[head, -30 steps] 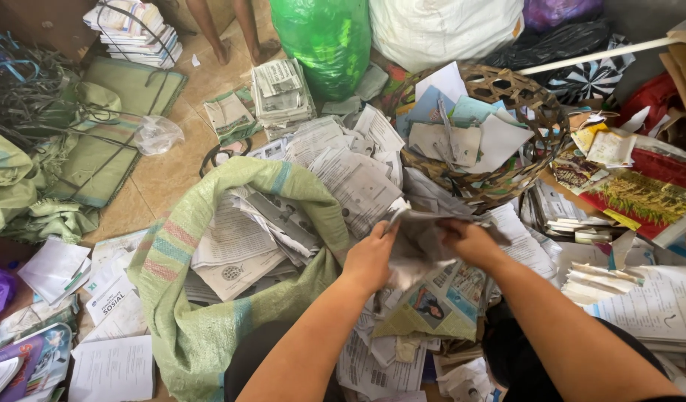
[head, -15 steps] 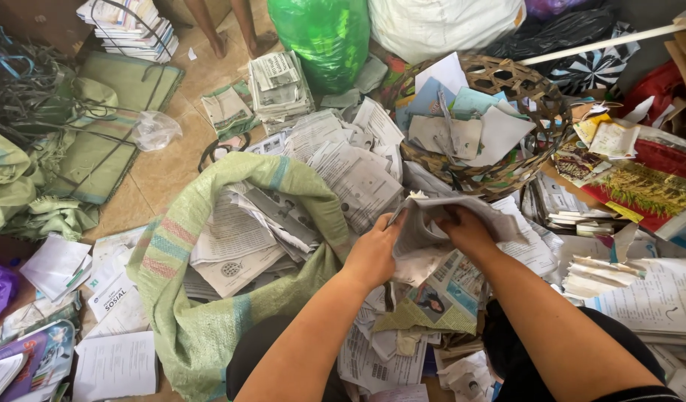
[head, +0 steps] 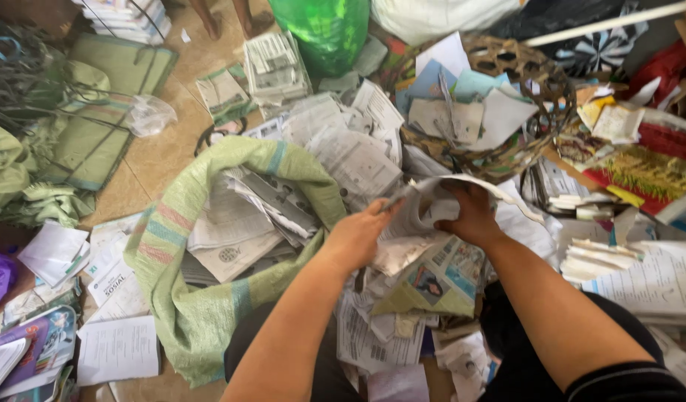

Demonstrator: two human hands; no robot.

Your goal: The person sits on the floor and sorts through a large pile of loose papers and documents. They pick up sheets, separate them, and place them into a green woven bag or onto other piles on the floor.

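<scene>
both hands (head: 361, 232) (head: 469, 216) grip a paper sheaf (head: 432, 199), its long axis running left-right, beside the green sack (head: 201, 313).

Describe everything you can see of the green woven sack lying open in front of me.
The green woven sack looks like plastic-weave fabric, pale green with faint pink and blue-green stripes near its rim. It lies slumped on the floor, mouth open and folded back, holding stacked newspapers. The left hand hovers just past its right edge, and loose papers press against that side.
</scene>
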